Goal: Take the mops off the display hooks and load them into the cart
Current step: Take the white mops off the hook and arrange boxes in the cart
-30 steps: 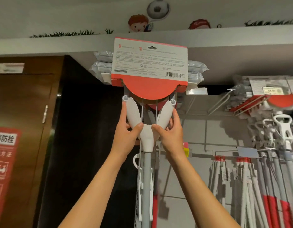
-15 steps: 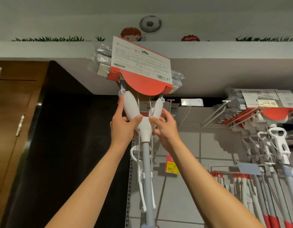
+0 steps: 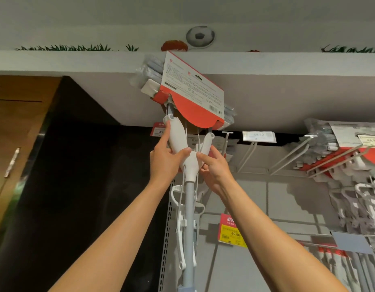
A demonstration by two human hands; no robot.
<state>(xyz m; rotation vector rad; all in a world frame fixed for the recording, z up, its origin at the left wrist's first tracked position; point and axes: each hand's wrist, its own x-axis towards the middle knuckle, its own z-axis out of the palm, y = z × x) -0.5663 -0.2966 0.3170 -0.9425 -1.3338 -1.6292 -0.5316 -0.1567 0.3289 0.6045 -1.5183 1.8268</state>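
Note:
I hold a mop (image 3: 187, 207) up high in front of the display wall. Its head wears a red and white card sleeve (image 3: 193, 95) and is tilted, left end up. My left hand (image 3: 166, 159) grips the left arm of the white fork below the head, forefinger stretched along it. My right hand (image 3: 213, 165) pinches the right arm of the fork from the other side. The grey pole runs down between my forearms. Bare white display hooks (image 3: 247, 152) stick out just right of the mop head. No cart is in view.
More packaged mops (image 3: 355, 144) hang on hooks at the right, with several mop poles (image 3: 340, 264) below them. A price tag (image 3: 258, 135) and a red and yellow label (image 3: 233, 230) sit on the wall. A dark panel and brown door stand at the left.
The mop head has tilted further, its left end rising, and has shifted a little right. Both hands keep their hold on the fork. The view has tipped upward.

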